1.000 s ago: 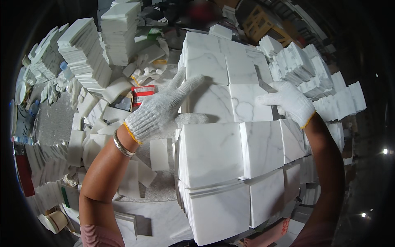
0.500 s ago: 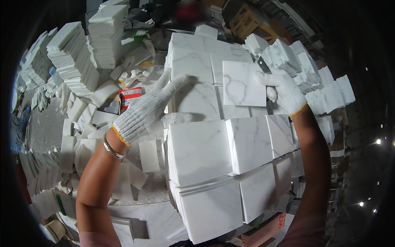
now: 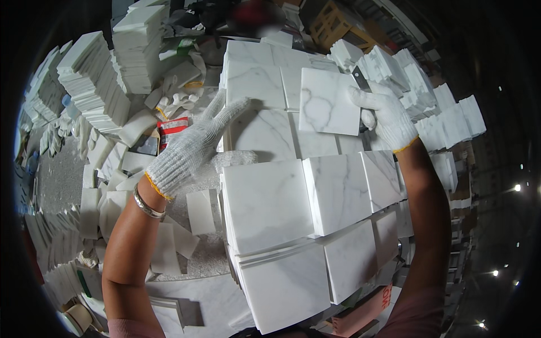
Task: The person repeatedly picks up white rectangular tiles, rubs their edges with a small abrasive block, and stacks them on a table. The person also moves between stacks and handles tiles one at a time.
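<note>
White marble tiles with grey veins lie in a broad block of stacks. My right hand [image 3: 386, 115], in a white knit glove, grips one square tile [image 3: 328, 101] by its right edge, raised above the back stacks. A dark, flat tool with small holes [image 3: 360, 79] also sits in that hand; its kind is unclear. My left hand [image 3: 194, 143], gloved alike, is at the left side of the block with fingers apart. Its fingertips reach over the edge of a marble tile [image 3: 262, 132], and no object is in its grasp. Whether they touch it, I cannot tell.
Tall tile stacks [image 3: 93, 79] stand at the far left, and more stacks [image 3: 451, 121] line the right. Loose tile pieces [image 3: 121, 160], spare gloves [image 3: 177, 101] and a red packet [image 3: 172, 128] lie left of the block. A wooden crate [image 3: 338, 25] is at the back.
The held tile has tilted slightly and moved a little up and left with my right hand. My left hand stays spread by the same stack. The whole view has shifted slightly.
</note>
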Demonstrator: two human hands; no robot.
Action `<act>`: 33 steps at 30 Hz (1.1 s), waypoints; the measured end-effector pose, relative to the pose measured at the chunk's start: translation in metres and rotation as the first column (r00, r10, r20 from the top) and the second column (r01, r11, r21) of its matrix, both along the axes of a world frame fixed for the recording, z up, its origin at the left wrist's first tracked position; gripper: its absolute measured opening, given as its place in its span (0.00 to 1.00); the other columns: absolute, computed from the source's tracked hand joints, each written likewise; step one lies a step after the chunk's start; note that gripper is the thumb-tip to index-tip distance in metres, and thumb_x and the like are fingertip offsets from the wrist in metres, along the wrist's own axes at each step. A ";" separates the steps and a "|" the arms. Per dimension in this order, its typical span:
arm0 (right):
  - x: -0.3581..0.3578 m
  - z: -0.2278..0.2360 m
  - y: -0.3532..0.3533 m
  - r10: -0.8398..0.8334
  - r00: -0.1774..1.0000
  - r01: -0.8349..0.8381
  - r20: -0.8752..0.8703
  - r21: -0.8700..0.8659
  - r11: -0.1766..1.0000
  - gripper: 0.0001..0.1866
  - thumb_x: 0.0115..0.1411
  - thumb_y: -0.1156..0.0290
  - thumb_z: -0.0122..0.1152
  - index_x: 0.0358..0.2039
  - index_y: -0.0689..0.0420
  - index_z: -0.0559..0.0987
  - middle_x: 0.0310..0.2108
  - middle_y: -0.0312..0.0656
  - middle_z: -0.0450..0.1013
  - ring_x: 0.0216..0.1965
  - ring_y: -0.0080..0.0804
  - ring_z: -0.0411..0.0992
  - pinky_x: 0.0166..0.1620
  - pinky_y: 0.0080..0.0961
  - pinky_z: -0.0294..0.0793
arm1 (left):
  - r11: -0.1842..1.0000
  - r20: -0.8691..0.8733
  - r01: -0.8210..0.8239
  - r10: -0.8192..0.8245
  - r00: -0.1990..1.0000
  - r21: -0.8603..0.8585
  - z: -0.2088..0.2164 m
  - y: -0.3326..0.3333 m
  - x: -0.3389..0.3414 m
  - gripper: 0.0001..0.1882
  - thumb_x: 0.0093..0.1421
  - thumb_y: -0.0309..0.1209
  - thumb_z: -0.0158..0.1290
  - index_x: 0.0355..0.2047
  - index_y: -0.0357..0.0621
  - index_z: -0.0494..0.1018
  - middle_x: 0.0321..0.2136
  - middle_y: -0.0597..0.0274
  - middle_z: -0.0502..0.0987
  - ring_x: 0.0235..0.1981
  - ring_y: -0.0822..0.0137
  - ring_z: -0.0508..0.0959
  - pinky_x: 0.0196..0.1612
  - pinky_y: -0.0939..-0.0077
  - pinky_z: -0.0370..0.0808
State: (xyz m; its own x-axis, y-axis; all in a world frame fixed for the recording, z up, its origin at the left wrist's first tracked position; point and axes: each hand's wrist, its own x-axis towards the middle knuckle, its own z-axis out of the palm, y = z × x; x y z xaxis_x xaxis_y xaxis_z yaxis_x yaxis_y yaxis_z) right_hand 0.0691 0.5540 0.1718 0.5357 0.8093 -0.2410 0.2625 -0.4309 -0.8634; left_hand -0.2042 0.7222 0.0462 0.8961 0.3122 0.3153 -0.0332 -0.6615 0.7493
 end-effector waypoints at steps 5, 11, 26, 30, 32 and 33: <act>0.019 -0.002 -0.004 -0.010 1.000 0.012 -0.027 0.069 0.998 0.14 0.66 0.68 0.54 0.47 0.65 0.74 0.26 0.29 0.69 0.17 0.09 0.57 0.18 0.08 0.55 | 1.000 -0.060 -0.024 0.024 0.998 0.002 0.004 0.001 -0.001 0.47 0.52 0.47 0.64 0.66 0.40 0.56 0.66 0.42 0.56 0.69 0.48 0.51 0.68 0.54 0.50; 0.041 0.000 -0.016 -0.109 0.989 0.121 -0.103 0.119 0.986 0.14 0.67 0.69 0.50 0.48 0.65 0.73 0.23 0.30 0.69 0.15 0.09 0.58 0.16 0.09 0.57 | 0.985 -0.025 -0.113 0.117 0.993 0.133 -0.008 0.004 -0.008 0.51 0.50 0.58 0.61 0.66 0.42 0.56 0.64 0.34 0.54 0.66 0.41 0.56 0.64 0.51 0.59; 0.033 -0.009 -0.019 -0.036 0.969 -0.010 -0.246 -0.184 0.983 0.12 0.63 0.71 0.57 0.45 0.63 0.74 0.25 0.30 0.69 0.15 0.10 0.61 0.16 0.10 0.60 | 0.987 -0.012 -0.063 0.065 0.998 0.151 -0.017 0.016 -0.022 0.52 0.47 0.49 0.67 0.68 0.49 0.54 0.66 0.43 0.55 0.69 0.45 0.49 0.68 0.51 0.52; 0.035 -0.016 -0.017 -0.040 0.968 -0.022 -0.249 -0.242 0.970 0.09 0.63 0.72 0.59 0.41 0.63 0.75 0.23 0.29 0.67 0.15 0.10 0.61 0.15 0.10 0.59 | 0.985 -0.044 -0.060 0.068 0.997 0.160 -0.013 0.015 -0.022 0.50 0.48 0.51 0.66 0.68 0.52 0.55 0.66 0.41 0.55 0.69 0.44 0.48 0.67 0.49 0.53; 0.043 -0.026 -0.017 -0.037 0.965 -0.034 -0.258 -0.265 0.964 0.08 0.62 0.72 0.59 0.39 0.63 0.75 0.22 0.29 0.67 0.14 0.11 0.62 0.15 0.10 0.59 | 0.982 -0.043 -0.060 0.069 0.997 0.181 -0.013 0.014 -0.021 0.50 0.49 0.52 0.65 0.68 0.52 0.55 0.66 0.40 0.54 0.69 0.43 0.48 0.67 0.49 0.54; 0.045 -0.030 -0.016 -0.034 0.963 -0.043 -0.267 -0.278 0.960 0.08 0.62 0.72 0.59 0.38 0.62 0.75 0.21 0.29 0.67 0.13 0.12 0.62 0.14 0.11 0.59 | 0.983 -0.036 -0.047 0.054 0.998 0.177 -0.014 0.015 -0.022 0.50 0.49 0.53 0.64 0.68 0.52 0.55 0.66 0.39 0.54 0.69 0.42 0.48 0.67 0.49 0.54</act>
